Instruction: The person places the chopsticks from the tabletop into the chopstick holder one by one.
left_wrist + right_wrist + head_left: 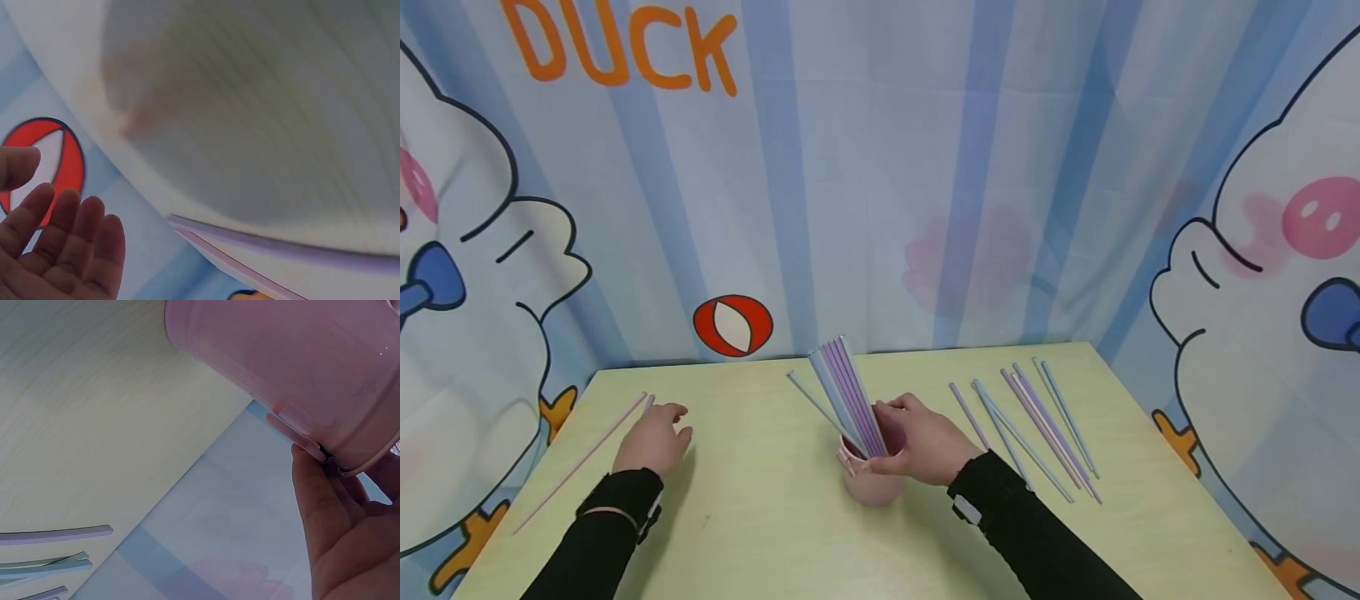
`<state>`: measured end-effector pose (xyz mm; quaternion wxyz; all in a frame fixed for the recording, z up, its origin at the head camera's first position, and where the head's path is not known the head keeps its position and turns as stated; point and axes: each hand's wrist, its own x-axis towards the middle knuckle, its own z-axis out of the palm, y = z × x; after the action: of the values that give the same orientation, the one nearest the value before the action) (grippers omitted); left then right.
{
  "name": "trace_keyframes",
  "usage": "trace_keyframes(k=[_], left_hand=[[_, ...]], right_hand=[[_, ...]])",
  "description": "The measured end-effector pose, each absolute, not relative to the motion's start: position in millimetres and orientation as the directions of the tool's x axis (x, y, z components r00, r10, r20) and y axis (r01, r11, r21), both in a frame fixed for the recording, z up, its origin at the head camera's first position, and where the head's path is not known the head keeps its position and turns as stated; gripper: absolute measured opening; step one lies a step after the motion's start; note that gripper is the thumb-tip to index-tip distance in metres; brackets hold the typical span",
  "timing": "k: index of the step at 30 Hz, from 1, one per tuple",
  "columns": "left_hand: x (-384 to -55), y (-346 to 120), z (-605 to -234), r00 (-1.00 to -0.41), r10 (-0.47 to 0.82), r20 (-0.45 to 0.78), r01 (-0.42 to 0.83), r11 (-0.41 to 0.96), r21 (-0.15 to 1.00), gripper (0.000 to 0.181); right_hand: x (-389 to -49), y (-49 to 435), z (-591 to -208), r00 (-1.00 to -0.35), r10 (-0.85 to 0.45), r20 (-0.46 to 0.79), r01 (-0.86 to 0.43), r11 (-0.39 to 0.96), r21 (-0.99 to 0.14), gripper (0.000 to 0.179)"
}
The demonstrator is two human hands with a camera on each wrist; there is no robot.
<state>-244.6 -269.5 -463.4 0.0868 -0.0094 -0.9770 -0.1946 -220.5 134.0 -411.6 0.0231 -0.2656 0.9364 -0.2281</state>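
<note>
In the head view a small pink bucket stands mid-table, holding an upright bundle of purple and blue straws. One light blue straw leans apart from them to the left. My right hand grips the bucket at its rim, the thumb low in front and fingers beside the straws. In the right wrist view, fingers meet the rim of the bucket by its side lug. My left hand is over the left side, fingers loose and holding nothing. Near it lie a pink straw and a purple straw.
Right of the bucket, several purple, pink and blue straws are spread on the pale yellow table, partly behind my right wrist. A printed curtain hangs behind the table's far edge.
</note>
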Motion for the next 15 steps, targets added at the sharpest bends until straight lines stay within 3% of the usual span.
trace_keyframes(k=[10,15], left_hand=[[-247.0,-305.3,-475.5,-0.99,-0.116,0.082,-0.086,0.949,0.304,0.033],[-246.3,-311.8,-474.8,-0.997,-0.071,0.044,-0.058,0.968,0.244,0.032]], right_hand=[[-221.2,134.6,-413.0,-0.855,-0.51,0.092,-0.496,0.754,-0.429,0.087],[-221.1,134.4,-413.2,-0.857,-0.508,0.087,-0.491,0.753,-0.438,0.087]])
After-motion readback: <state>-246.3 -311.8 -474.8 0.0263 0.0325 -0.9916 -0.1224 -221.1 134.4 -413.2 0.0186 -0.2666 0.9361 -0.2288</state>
